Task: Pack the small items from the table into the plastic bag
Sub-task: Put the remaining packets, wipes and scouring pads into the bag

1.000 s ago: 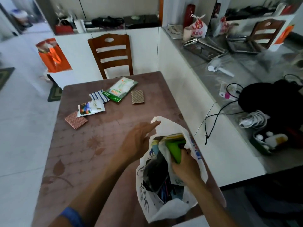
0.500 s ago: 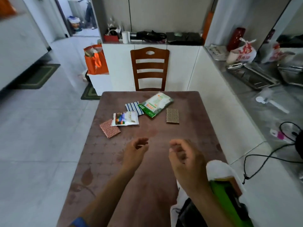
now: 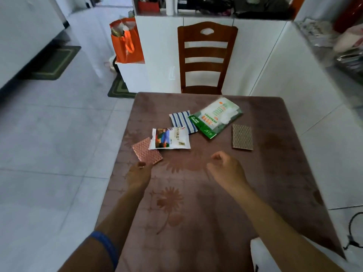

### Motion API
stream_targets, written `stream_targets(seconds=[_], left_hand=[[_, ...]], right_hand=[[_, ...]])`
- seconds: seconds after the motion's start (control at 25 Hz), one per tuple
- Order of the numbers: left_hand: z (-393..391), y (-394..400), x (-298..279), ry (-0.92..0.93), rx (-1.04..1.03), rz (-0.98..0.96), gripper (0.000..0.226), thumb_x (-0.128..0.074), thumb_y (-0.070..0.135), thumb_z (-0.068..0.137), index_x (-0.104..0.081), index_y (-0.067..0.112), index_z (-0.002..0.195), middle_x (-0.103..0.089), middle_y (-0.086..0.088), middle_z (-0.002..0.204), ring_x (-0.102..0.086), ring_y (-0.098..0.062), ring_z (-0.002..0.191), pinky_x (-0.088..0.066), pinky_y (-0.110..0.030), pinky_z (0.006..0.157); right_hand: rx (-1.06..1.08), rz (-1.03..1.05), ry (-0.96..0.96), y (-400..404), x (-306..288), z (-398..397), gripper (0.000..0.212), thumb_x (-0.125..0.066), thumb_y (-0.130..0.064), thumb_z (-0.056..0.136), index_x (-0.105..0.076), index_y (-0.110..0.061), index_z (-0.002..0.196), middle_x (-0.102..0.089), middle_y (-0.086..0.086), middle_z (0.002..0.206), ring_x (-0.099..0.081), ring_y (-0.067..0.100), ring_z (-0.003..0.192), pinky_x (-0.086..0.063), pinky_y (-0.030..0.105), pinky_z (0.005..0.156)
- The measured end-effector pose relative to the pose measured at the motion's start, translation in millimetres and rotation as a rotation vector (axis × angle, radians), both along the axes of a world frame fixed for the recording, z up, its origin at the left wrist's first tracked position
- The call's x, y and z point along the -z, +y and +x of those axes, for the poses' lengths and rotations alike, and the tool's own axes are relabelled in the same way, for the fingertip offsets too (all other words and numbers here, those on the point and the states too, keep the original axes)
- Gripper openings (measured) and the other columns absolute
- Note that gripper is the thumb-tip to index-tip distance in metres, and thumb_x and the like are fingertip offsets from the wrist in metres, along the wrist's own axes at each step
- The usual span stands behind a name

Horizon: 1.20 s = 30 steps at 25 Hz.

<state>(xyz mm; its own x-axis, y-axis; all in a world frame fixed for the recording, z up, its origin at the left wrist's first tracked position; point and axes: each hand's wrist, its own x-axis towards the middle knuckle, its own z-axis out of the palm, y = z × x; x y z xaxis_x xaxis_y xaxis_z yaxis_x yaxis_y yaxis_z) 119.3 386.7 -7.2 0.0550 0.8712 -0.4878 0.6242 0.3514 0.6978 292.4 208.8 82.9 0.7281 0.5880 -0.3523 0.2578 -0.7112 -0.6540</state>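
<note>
Several small items lie on the brown table (image 3: pixel 284 173): a pink patterned pad (image 3: pixel 146 154), a white packet with a picture (image 3: pixel 170 138), a blue-striped pouch (image 3: pixel 181 121), a green-and-white packet (image 3: pixel 217 116) and a tan patterned pad (image 3: pixel 242 136). My left hand (image 3: pixel 138 174) hovers just below the pink pad, fingertips close to its near edge, holding nothing. Loosely curled and empty, my right hand (image 3: pixel 225 170) hangs over the table's middle. Only a white corner of the plastic bag (image 3: pixel 261 256) shows at the bottom right.
A wooden chair (image 3: pixel 206 57) stands at the table's far side against white cabinets. An orange bag (image 3: pixel 125 42) sits on a low white box to the left. A counter with clutter runs along the right. A black cable (image 3: pixel 353 230) hangs at the lower right.
Both hands have left the bag and reached forward over the table; the left hand has gone toward the pink pad. The view has swung from the bag to the items.
</note>
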Motion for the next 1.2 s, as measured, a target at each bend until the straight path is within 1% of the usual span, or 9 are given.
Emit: stream_targets(seconds=[0.12,0.24,0.32,0.44,0.56,0.68,0.84,1.04,1.2], left_hand=[[18.0,36.1,32.0,0.021,-0.097,-0.004,0.064,-0.067,0.049,0.079,-0.054,0.01,0.128,-0.059,-0.014,0.129,-0.057,-0.034,0.112,-0.049,-0.045,0.095],[26.0,48.9,62.7,-0.052,-0.057,0.045,0.076,-0.079,0.057,0.065,-0.061,0.009,0.122,-0.062,-0.017,0.125,-0.061,-0.035,0.108,-0.051,-0.05,0.094],[29.9,49.5,67.9,-0.002,-0.073,0.071,0.079,-0.077,0.062,0.062,-0.065,0.007,0.118,-0.065,-0.02,0.119,-0.063,-0.036,0.103,-0.052,-0.049,0.091],[26.4,13.1,54.8,-0.179,-0.266,-0.075,0.06,-0.074,0.037,0.073,-0.06,0.006,0.123,-0.064,-0.013,0.116,-0.061,-0.029,0.095,-0.051,-0.04,0.083],[6.7,-69.7,53.7,-0.243,-0.043,-0.21,0.04,-0.076,0.02,0.059,-0.07,0.003,0.094,-0.072,-0.018,0.081,-0.065,-0.027,0.064,-0.057,-0.039,0.057],[1.9,-108.7,59.9,-0.167,0.065,-0.237,0.019,-0.081,0.017,0.063,-0.07,0.021,0.078,-0.072,-0.007,0.068,-0.065,-0.03,0.061,-0.056,-0.036,0.046],[2.7,-94.4,69.8,-0.194,0.109,-0.18,0.035,-0.074,0.044,0.051,-0.07,0.035,0.085,-0.074,-0.003,0.081,-0.071,-0.032,0.076,-0.059,-0.055,0.06],[3.9,-88.5,27.3,-0.346,0.077,-0.265,0.026,-0.065,0.002,0.084,-0.063,0.013,0.108,-0.069,-0.01,0.103,-0.064,-0.02,0.081,-0.054,-0.028,0.055],[-14.3,-108.6,3.6,-0.404,0.185,-0.277,0.023,-0.069,0.022,0.084,-0.067,0.018,0.106,-0.073,-0.009,0.103,-0.07,-0.029,0.089,-0.059,-0.047,0.076]], right_hand=[[0.29,-0.011,0.196,6.7,48.9,63.0,0.012,-0.064,-0.032,0.077,-0.063,-0.02,0.077,-0.06,-0.005,0.071,-0.057,0.02,0.073,-0.043,0.028,0.065],[0.43,-0.052,0.142,4.3,97.1,119.2,0.023,-0.059,-0.038,0.064,-0.06,-0.014,0.065,-0.061,0.004,0.067,-0.059,0.026,0.073,-0.05,0.039,0.068],[0.499,-0.07,0.079,8.5,118.5,150.5,0.03,-0.06,-0.035,0.07,-0.068,-0.011,0.086,-0.07,0.014,0.094,-0.066,0.033,0.091,-0.054,0.042,0.08],[0.648,-0.019,0.022,27.3,125.8,182.3,0.05,-0.066,-0.025,0.075,-0.056,-0.009,0.121,-0.062,0.018,0.125,-0.061,0.037,0.111,-0.052,0.041,0.09],[0.724,0.003,-0.001,37.5,148.5,195.3,0.069,-0.073,-0.031,0.071,-0.045,-0.012,0.131,-0.053,0.017,0.134,-0.055,0.039,0.119,-0.051,0.048,0.093],[0.746,-0.09,0.023,42.0,159.7,198.0,0.072,-0.08,-0.035,0.071,-0.049,-0.008,0.13,-0.055,0.017,0.135,-0.054,0.038,0.121,-0.048,0.046,0.098],[0.754,0.071,0.319,44.7,151.0,157.0,0.057,-0.076,-0.027,0.08,-0.056,-0.004,0.129,-0.063,0.006,0.123,-0.061,0.027,0.098,-0.051,0.035,0.083],[0.758,0.334,0.579,35.5,103.9,50.0,0.04,-0.076,-0.024,0.08,-0.063,-0.008,0.115,-0.069,0.012,0.112,-0.068,0.03,0.098,-0.059,0.044,0.082],[0.686,0.496,0.48,-1.3,40.9,-12.5,0.032,-0.076,-0.022,0.081,-0.069,-0.008,0.109,-0.073,0.009,0.107,-0.069,0.027,0.098,-0.057,0.048,0.089]])
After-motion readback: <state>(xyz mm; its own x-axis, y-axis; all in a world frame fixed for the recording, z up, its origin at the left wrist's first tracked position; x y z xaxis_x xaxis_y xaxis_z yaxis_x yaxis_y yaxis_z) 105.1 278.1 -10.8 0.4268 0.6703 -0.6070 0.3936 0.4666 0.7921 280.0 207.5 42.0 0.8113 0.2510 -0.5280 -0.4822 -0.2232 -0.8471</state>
